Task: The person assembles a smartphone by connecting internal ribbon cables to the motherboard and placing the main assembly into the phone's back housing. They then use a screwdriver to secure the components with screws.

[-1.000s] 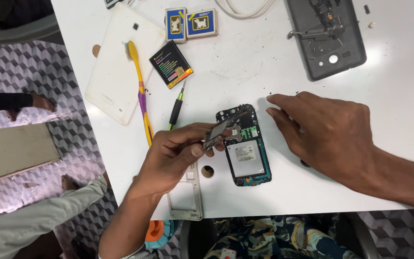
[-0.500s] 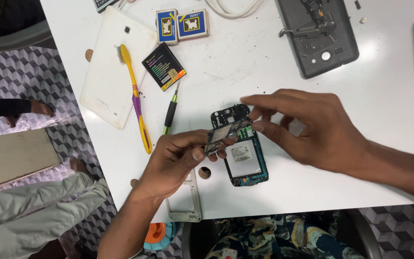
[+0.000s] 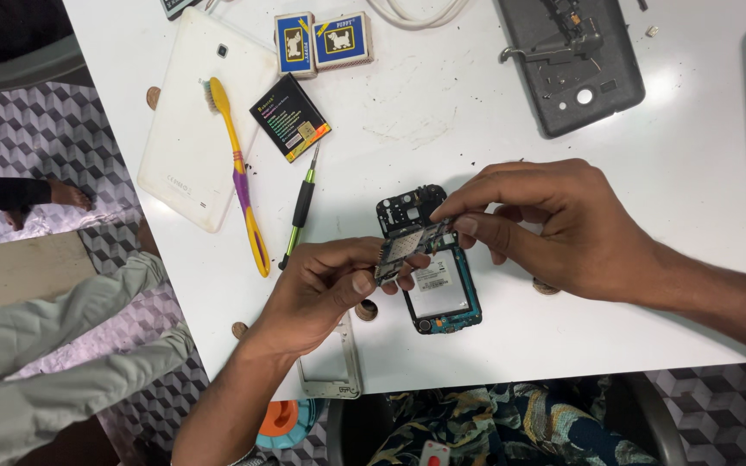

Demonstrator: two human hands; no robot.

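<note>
Tablet [image 3: 185, 147]: I see it face down at upper left, toothbrush [image 3: 237, 177] lying across it, parked out of the way.
Screwdriver [image 3: 301, 207]: left of centre, tip toward the battery [image 3: 290, 116].
Left hand [image 3: 321, 293]: fingers pinched narrow on the board [image 3: 409, 250], steadying its lower end.
Phone [image 3: 433, 276]: opened shell flat at centre, under the board.
Right hand [image 3: 554, 229]: thumb and forefinger nipped on the board's upper end; possibly a small part, I can't tell.
Change: half a second back the right hand was already over the phone; now it grips lower, closer to the left.
</note>
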